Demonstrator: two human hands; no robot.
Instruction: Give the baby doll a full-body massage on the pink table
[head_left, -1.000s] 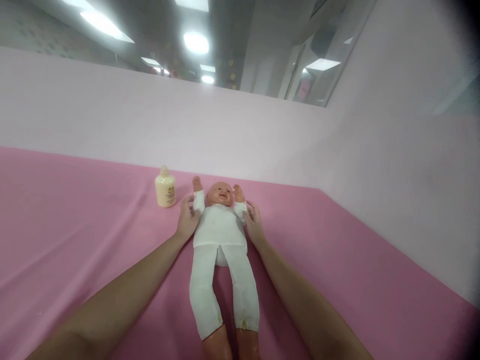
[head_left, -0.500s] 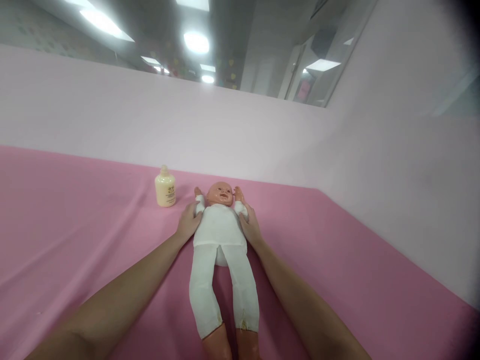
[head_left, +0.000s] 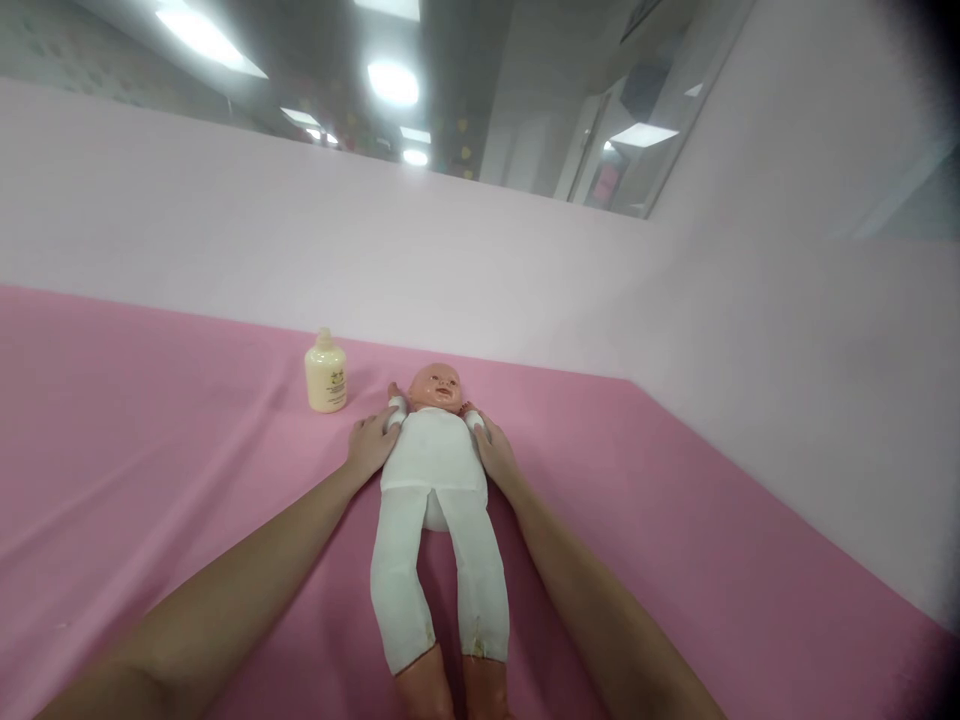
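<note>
A baby doll (head_left: pixel 433 470) in a white suit lies on its back on the pink cloth (head_left: pixel 150 470), head pointing away from me. My left hand (head_left: pixel 369 442) wraps the doll's left-side upper arm and presses it down toward the cloth. My right hand (head_left: pixel 491 453) holds the arm on the other side the same way. Only the tips of the doll's hands show beside its head. Its bare feet reach the bottom edge of the view.
A cream-coloured lotion bottle (head_left: pixel 325 373) stands upright on the cloth, just left of the doll's head. A pale pink wall (head_left: pixel 465 270) closes off the back and right side. Ceiling lights show above the wall.
The doll's raised arms have been lowered from upright to nearly flat beside its head, with both my hands staying on them. The view has drifted slightly.
</note>
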